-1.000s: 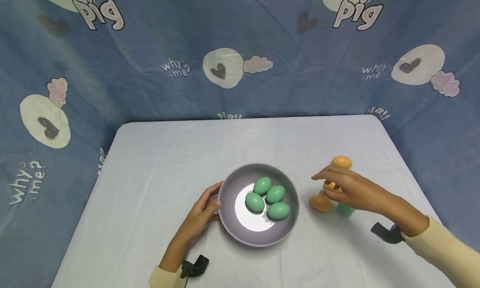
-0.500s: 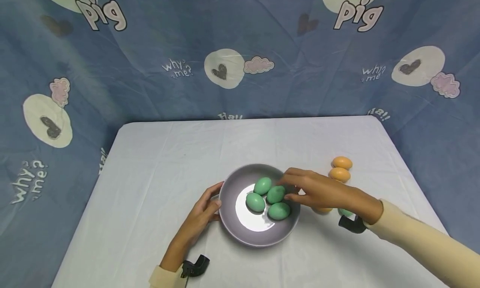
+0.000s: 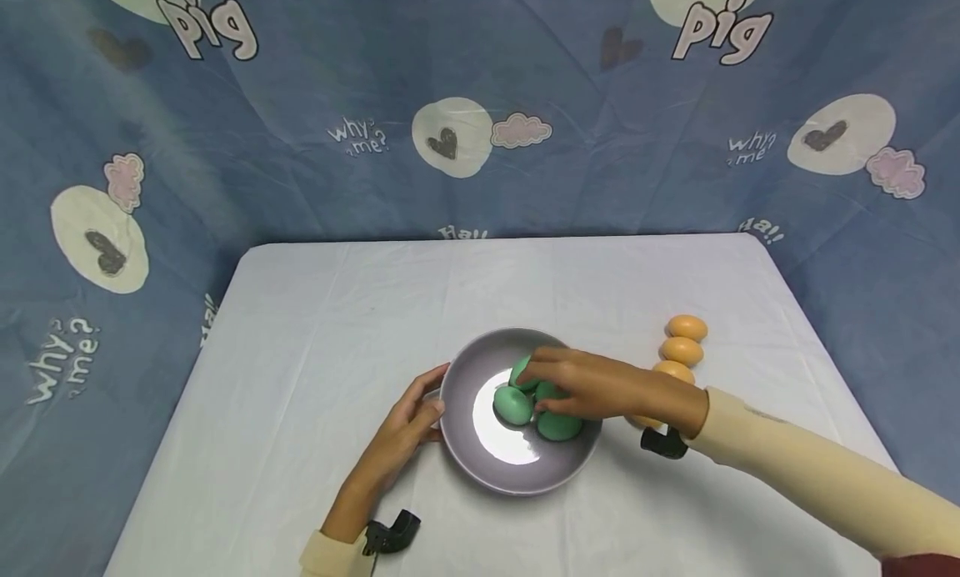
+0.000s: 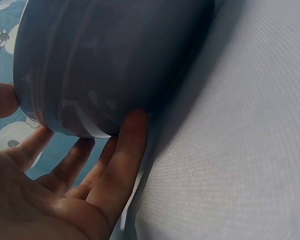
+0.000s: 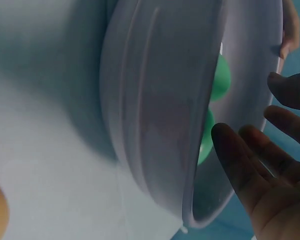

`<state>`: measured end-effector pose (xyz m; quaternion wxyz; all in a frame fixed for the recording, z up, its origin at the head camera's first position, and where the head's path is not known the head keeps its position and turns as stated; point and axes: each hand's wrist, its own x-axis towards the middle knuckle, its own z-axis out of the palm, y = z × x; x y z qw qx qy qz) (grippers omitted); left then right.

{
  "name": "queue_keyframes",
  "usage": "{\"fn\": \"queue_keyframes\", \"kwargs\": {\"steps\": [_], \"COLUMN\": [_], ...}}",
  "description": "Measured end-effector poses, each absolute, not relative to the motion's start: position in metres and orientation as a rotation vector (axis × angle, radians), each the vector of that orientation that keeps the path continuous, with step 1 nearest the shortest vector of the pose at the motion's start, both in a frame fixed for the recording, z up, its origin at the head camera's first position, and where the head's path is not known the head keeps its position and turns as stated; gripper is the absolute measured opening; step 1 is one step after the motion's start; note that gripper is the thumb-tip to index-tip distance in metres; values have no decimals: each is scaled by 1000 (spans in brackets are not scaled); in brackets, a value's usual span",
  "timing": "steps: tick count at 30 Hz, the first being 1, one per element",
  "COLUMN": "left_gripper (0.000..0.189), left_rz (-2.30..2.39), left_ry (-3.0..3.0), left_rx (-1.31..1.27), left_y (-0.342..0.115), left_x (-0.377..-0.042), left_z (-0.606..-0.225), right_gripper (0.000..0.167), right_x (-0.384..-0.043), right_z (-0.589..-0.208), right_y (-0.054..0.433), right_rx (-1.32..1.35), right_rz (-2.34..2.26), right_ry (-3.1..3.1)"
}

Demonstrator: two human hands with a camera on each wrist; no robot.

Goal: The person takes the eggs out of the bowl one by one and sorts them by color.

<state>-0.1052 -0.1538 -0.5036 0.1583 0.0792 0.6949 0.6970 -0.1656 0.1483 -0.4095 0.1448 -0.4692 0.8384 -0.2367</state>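
A purple-grey bowl (image 3: 480, 469) stands on the white cloth with several green eggs (image 3: 513, 405) inside. On its left side rests my left hand (image 3: 401, 427); in the left wrist view its spread fingers (image 4: 122, 170) lie against the outer wall, thumb at the rim. My right hand (image 3: 585, 383) is over the bowl's right side, palm down, and hides part of the eggs. Seen from the right wrist, its fingers (image 5: 235, 160) are loosely extended and spread, with nothing between them, close above a green egg (image 5: 207, 137).
Several orange eggs (image 3: 682, 351) lie in a line on the table right of the bowl, partly behind my right forearm. A blue printed curtain (image 3: 480, 193) hangs behind the table (image 3: 360, 302). Each wrist wears a black camera mount (image 3: 392, 533). A dark red patch (image 3: 918, 565) shows bottom right.
My right hand has moved left from the orange eggs to above the green eggs in the bowl. The green egg beside the orange ones is now behind my forearm. My left hand stays put.
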Motion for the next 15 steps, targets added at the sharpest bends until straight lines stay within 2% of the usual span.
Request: {"fn": "queue_keyframes", "kwargs": {"steps": [15], "left_gripper": [52], "left_rz": [2000], "left_ry": [1972], "left_rx": [285], "left_y": [-157], "left_x": [-105], "left_z": [-506], "right_gripper": [33], "right_x": [-167], "right_z": [-426], "right_y": [127], "right_rx": [-1508], "right_rz": [-641], "right_ry": [2420]}}
